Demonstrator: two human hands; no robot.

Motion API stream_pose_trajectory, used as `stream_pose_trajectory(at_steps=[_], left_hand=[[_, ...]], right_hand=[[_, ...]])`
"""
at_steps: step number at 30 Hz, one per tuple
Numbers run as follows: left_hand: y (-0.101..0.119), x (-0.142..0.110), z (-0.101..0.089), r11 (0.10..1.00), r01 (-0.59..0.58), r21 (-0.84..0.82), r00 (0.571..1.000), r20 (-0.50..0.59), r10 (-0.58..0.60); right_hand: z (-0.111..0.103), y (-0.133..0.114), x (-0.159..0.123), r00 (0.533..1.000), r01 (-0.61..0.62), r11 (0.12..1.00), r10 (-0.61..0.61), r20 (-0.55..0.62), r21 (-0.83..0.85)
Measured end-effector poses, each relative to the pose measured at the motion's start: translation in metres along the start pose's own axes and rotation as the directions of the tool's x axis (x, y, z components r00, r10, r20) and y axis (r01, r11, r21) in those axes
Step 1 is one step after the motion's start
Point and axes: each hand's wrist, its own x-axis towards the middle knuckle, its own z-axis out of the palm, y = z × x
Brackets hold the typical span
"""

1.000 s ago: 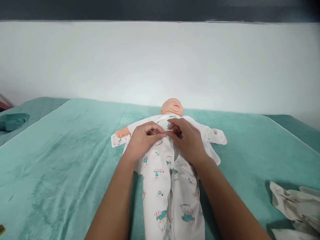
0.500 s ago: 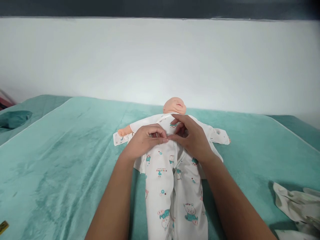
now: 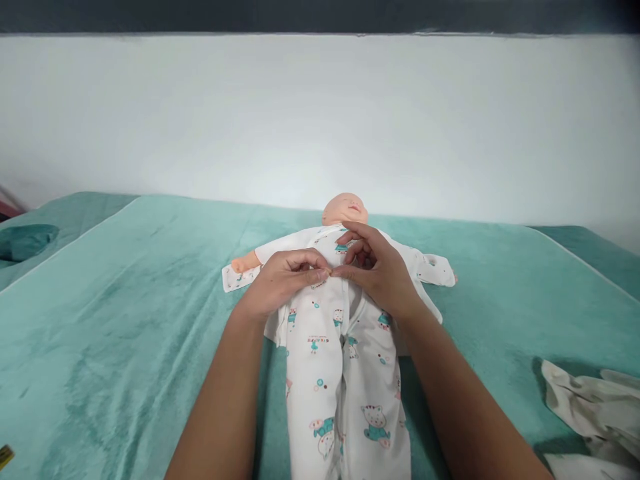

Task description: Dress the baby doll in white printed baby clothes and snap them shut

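A baby doll [image 3: 345,208] lies on its back, its head toward the wall and its arms spread to the sides. It wears a white baby romper [image 3: 316,373] printed with small cartoon animals; the front opening runs down the middle. Over the doll's belly, my left hand [image 3: 287,283] pinches the romper's cloth between thumb and forefinger. My right hand [image 3: 383,270] meets it there, thumb and forefinger closed on the same front edge, its other fingers curled above the chest. Whatever fastener lies between the fingertips is too small to make out.
A teal plush sheet [image 3: 125,320] covers the bed. Crumpled pale cloth [image 3: 595,407] lies at the lower right. A small yellow object [image 3: 6,456] shows at the lower left edge. Behind the bed stands a white wall [image 3: 320,120].
Both hands stay over the doll's belly, with small shifts of the fingers on the cloth. The camera view sways slightly. The doll keeps its pose.
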Motion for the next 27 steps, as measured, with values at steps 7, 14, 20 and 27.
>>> stream_pose_trajectory(at_steps=[7, 14, 20, 27], left_hand=[[0.001, -0.001, 0.0, 1.0, 0.009, 0.025, 1.0, -0.029, -0.008], [0.002, 0.002, 0.004, 0.975, 0.007, 0.22, 0.992, -0.124, 0.021], [-0.002, 0.003, 0.003, 0.958, -0.062, 0.281, 0.991, -0.098, 0.093], [0.0, 0.002, 0.0, 0.956, -0.1, 0.277, 0.994, -0.007, 0.106]], right_hand=[[0.001, 0.0, 0.0, 1.0, -0.002, 1.0, 0.002, -0.001, -0.009], [0.003, -0.005, -0.002, 0.993, 0.112, 0.96, -0.116, -0.002, -0.256], [0.002, -0.01, -0.006, 0.972, 0.233, 0.902, -0.214, 0.092, -0.364], [-0.006, -0.006, -0.002, 0.971, 0.24, 0.911, -0.217, 0.105, -0.337]])
